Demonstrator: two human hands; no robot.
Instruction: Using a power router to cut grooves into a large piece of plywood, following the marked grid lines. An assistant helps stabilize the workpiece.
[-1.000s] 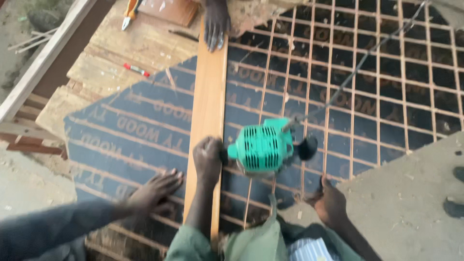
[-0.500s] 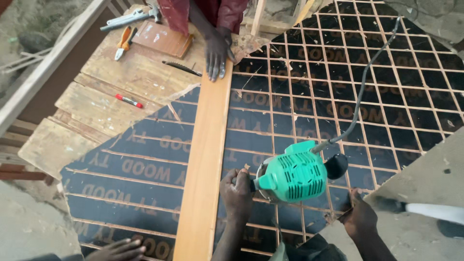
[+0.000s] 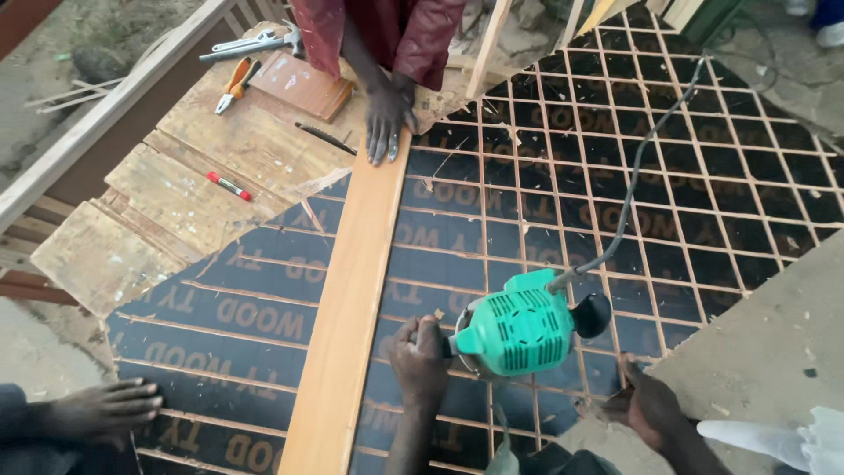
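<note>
Your left hand (image 3: 420, 359) is closed around the side handle of the green power tool (image 3: 519, 330). The tool sits on the dark board (image 3: 492, 220), just to the right of the long wooden plank (image 3: 352, 299). A black knob sticks out on the far side of the tool from the plank, and a grey cord (image 3: 637, 176) runs up and away from it.

Your right hand (image 3: 646, 406) rests further right of the plank, at the edge of the dark board, with its fingers bent. You hold nothing in it that shows.

The plank lies on the dark board, which is cut with many crossing lines. At the far end of the plank, another person's hand (image 3: 387, 119) presses flat on it. Left of the plank, near the bottom, a third hand (image 3: 105, 412) lies spread on the board.

On the desk (image 3: 246, 149), left of the plank's far end, lie a red marker (image 3: 229, 186), pliers (image 3: 233, 84) and a hammer (image 3: 251, 44).
</note>
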